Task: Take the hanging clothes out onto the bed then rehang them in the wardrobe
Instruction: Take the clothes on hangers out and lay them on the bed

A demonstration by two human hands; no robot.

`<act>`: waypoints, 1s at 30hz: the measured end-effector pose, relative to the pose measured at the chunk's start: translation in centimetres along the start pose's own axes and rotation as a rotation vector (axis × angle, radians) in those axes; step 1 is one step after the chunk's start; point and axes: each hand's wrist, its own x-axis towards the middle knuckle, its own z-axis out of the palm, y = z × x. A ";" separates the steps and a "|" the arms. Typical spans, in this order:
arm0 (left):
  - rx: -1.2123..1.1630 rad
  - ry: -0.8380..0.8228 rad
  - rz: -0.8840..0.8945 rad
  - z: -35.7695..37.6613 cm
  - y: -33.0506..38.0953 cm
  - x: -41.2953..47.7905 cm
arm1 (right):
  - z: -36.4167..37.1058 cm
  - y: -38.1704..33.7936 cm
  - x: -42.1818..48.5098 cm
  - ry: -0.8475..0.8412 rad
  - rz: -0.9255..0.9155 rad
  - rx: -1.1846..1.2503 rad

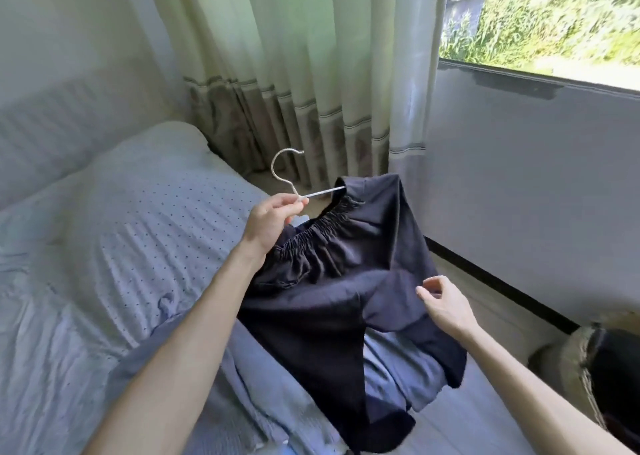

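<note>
Over the pale blue dotted bed at nine o'clock, soft dark elastic-waisted shorts hang at centre. Your right hand, at four, curls loosely and grasps nothing. Your left hand pinches the thin white wire hanger at its neck. The cloth looks light and limp, so carry it by the hanger.

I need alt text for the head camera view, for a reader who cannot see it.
A person's left hand holds a white wire hanger with dark shorts on it, over a bed. The right hand is close beside the shorts; whether it touches them is unclear. Behind are pale curtains and a window.
</note>
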 end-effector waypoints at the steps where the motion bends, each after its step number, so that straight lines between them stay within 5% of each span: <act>1: 0.009 0.007 -0.023 -0.9 -2.0 2.0 | 1.3 -0.3 0.7 -0.028 0.004 -0.035; 11: 0.249 0.098 -0.332 -8.5 -22.3 21.4 | 14.9 -3.8 9.9 -0.304 0.112 -0.404; 21: 0.463 0.178 -0.394 -9.8 -33.6 33.8 | 24.0 -6.4 18.7 -0.327 -0.133 -0.843; 30: 0.646 0.006 -0.561 -9.2 -46.1 39.8 | 31.1 -2.2 22.7 -0.612 -0.022 -1.019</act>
